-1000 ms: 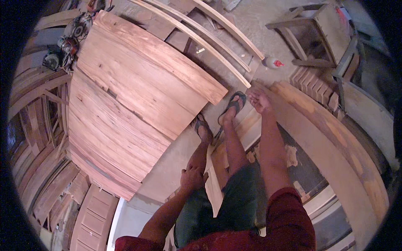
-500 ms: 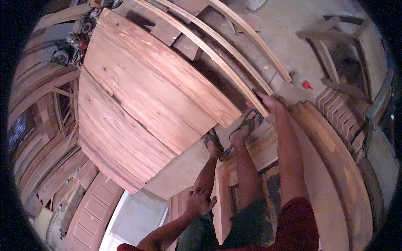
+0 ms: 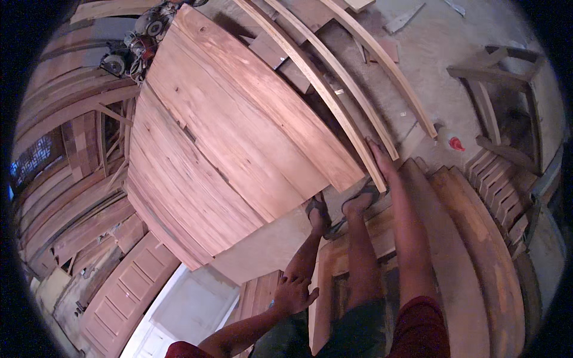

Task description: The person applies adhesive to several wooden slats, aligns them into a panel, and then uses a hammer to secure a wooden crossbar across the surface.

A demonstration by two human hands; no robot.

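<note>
1) Landmark: the broad, flat panel of reddish-brown wooden boards (image 3: 239, 119), gaps showing along some joints; all places below are taken from this panel

2) Right of the panel: the long, narrow slat of pale wood (image 3: 318, 83), closest of three to the panel's right edge, running along that edge; its near end sits slightly past the panel's near right corner

3) Right hand (image 3: 382, 161): right of the panel's near right corner, at the slat's near end, fingers extended along the slat's right side; thumb hidden, so cannot tell whether the grip is closed on the wood

4) Left hand (image 3: 294, 295): on the wearer's side of the panel, well apart from its near edge, over the left knee; fingers loosely spread, hand open, nothing seen in it

5) Farther right of the panel: second pale wooden slat (image 3: 340, 68), then third pale wooden slat (image 3: 389, 58), roughly parallel with spaces between; small bottle with a red tip (image 3: 456, 144) near the third one's end

6) At the panel's far left corner: cluster of metal power tools with round discs (image 3: 113, 62)

7) Left of and nearer than the panel's near left corner: reddish-brown panelled wooden door (image 3: 128, 295)

8) Right of the panel, past the slats: dark wooden open frame (image 3: 492, 113)
</note>
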